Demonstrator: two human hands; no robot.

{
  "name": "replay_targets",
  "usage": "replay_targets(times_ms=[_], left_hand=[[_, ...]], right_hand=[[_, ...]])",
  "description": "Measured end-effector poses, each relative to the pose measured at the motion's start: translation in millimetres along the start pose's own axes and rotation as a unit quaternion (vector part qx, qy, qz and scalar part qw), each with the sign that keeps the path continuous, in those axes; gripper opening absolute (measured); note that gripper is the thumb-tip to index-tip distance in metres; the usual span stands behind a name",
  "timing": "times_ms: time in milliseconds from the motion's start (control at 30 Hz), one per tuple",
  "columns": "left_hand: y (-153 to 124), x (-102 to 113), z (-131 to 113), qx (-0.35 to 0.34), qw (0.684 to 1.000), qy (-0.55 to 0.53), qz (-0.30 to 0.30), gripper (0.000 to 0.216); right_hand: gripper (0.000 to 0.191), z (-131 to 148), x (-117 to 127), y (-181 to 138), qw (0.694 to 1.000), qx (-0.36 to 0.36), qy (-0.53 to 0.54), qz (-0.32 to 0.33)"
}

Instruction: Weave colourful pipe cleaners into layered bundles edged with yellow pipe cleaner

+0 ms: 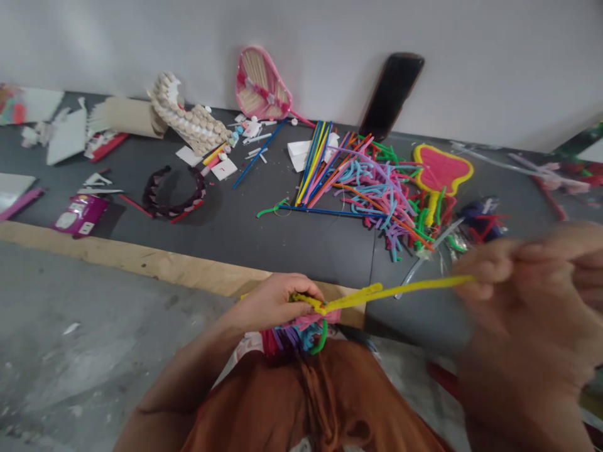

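My left hand (273, 302) is closed around a small bundle of coloured pipe cleaners (298, 334) held over my lap. A yellow pipe cleaner (396, 290) runs from that bundle to my right hand (527, 301), which pinches its far end close to the camera and looks blurred. Beyond the hands, a loose heap of coloured pipe cleaners (377, 185) lies on the dark grey mat (245, 226).
A yellow-rimmed pink shape (441, 169) lies by the heap. A pink paddle-shaped craft (261, 85) and a black phone (392, 94) lean on the wall. A dark headband (173, 191), a stick model (188, 119) and a purple packet (79, 215) lie left. Concrete floor (85, 339) is in front.
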State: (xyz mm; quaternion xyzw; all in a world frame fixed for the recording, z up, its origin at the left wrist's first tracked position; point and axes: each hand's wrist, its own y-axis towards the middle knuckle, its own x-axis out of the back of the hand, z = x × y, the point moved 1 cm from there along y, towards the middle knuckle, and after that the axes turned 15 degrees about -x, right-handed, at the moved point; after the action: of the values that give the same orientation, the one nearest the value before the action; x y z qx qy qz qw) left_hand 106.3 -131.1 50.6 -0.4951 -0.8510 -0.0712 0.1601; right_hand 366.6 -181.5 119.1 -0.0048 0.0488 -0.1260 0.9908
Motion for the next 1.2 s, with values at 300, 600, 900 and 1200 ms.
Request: replay_targets(times_ms=[300, 600, 900, 1200], left_hand=[[-2.0, 1.0, -0.2, 0.004, 1.000, -0.010, -0.006, 0.015], [-3.8, -0.1, -1.9, 0.018, 0.999, 0.013, -0.037, 0.016], [-1.5, -3.0, -2.3, 0.026, 0.998, 0.017, -0.059, 0.020], [-5.3, -3.9, -4.0, 0.065, 0.994, -0.027, -0.085, 0.013]], right_hand=[[0.019, -26.1, -3.4, 64.3, 0.983, -0.112, 0.132, 0.065], [0.026, -90.2, 18.4, 74.4, 0.972, -0.197, -0.126, 0.027], [0.038, -69.7, -17.2, 22.5, 0.840, 0.246, -0.464, 0.138], [0.012, -101.1, -36.3, 9.8, 0.874, 0.178, -0.344, 0.294]])
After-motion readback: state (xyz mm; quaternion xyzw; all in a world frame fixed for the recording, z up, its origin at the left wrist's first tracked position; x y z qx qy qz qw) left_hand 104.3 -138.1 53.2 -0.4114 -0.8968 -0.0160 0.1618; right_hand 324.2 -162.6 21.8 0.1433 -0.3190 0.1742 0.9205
